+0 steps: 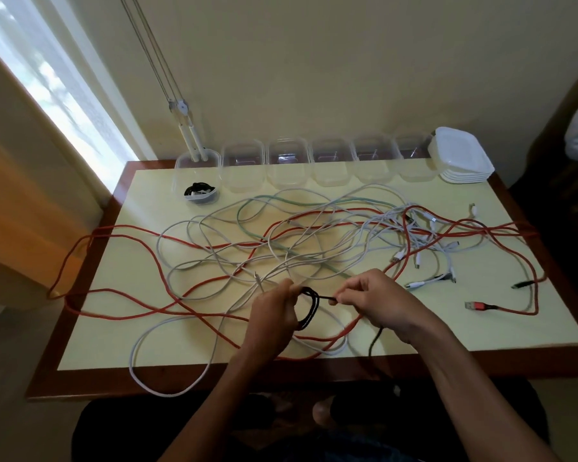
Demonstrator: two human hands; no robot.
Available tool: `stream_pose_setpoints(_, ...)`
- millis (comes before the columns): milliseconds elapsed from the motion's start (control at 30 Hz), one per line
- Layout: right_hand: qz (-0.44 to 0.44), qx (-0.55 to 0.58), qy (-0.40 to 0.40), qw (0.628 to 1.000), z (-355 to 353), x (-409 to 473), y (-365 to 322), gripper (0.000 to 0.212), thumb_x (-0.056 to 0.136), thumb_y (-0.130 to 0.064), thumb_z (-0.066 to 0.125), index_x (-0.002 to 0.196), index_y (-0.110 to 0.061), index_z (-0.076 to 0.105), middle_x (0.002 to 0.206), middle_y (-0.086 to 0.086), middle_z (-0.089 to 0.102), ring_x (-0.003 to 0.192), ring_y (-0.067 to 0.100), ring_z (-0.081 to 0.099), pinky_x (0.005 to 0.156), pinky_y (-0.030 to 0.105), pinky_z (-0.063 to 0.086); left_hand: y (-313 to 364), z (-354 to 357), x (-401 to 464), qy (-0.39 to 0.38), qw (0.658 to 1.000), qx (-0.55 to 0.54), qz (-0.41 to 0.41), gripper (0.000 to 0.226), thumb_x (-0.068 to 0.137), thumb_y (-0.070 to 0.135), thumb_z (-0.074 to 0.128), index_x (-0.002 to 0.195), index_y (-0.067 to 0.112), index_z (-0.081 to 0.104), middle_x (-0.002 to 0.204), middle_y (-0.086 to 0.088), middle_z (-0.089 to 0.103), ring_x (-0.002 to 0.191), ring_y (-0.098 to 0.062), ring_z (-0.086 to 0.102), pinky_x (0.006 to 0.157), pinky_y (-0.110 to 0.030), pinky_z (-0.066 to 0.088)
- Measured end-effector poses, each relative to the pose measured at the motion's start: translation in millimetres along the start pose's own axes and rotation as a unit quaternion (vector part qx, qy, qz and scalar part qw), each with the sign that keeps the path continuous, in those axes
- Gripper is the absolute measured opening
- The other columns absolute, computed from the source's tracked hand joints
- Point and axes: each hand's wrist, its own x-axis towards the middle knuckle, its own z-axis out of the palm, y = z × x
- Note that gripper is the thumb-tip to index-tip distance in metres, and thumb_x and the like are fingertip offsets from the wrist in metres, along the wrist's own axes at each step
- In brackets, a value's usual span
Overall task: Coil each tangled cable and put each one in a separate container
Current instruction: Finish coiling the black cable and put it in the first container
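Cream wall [314, 61], bright window [47, 78] at left, wood-edged table [90, 255].

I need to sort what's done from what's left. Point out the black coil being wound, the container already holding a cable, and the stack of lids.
black coil [309, 308]: head view, on its loops.
filled container [181, 168]: head view, left wall.
stack of lids [464, 158]: head view, top lid.

Red cables [194, 313], pale-yellow table [114, 328]
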Motion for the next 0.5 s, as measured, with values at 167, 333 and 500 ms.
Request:
stream_pose_setpoints(167, -0.125, -0.05, 0.113, 0.984, 19, 1, 14, 0.019, 0.091, -0.031, 0.067, 0.072, -0.027, 0.065, 0.072, -0.005, 0.064, 0.071, 0.007, 0.058, 0.069, 0.033, 0.048, 35, -7, 0, -0.072, 0.716, -0.595, -0.358, 0.043, 0.104, 0.035, 0.035, 0.067, 0.016, 0.043, 0.055, 0.002, 0.029, 0.043, -0.01, 0.024, 0.039, -0.022, 0.02)
stream_pose_setpoints(333, -0.112, -0.01, 0.165, 0.98, 28, -11, 16, 0.019, 0.092, -0.028, 0.067, 0.073, -0.024, 0.067, 0.075, -0.005, 0.064, 0.046, 0.007, 0.061, 0.048, 0.028, 0.047, 41, -3, -9, -0.062, 0.844, -0.438, -0.302, 0.041, 0.105, 0.038, 0.031, 0.074, 0.016, 0.047, 0.058, 0.006, 0.037, 0.053, -0.01, 0.032, 0.051, -0.024, 0.028)
stream_pose_setpoints(500, -0.084, 0.028, 0.135, 0.987, 37, -20, 14, 0.018, 0.092, -0.025, 0.068, 0.076, -0.02, 0.074, 0.07, -0.007, 0.067, 0.044, 0.02, 0.065, 0.046, 0.029, 0.044, 49, -2, -9, -0.043, 0.902, -0.363, -0.228, 0.04, 0.106, 0.032, 0.03, 0.075, 0.014, 0.048, 0.061, 0.006, 0.042, 0.056, -0.006, 0.037, 0.056, -0.021, 0.033)
